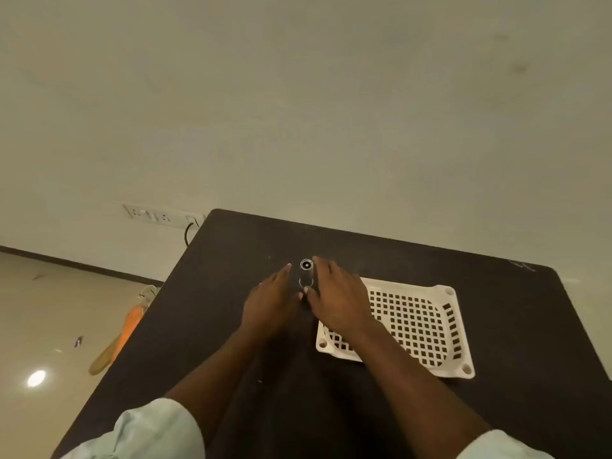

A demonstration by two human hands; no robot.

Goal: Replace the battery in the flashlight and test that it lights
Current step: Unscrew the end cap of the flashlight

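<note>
Pale rolled-up sleeves [159,429] frame both forearms over the dark bench [496,293]. Left hand [271,303] lies flat, fingers [284,271] outstretched, just left of the small dark cylindrical flashlight [306,273]. It sits between both hands, long axis running away from the camera, ringed end farthest. Right hand [337,299] flanks it, fingers extended, gripping nothing, over the white perforated plastic tray [430,326].

Dark flashlight [306,273] upright, silver-ringed lens facing up
</note>
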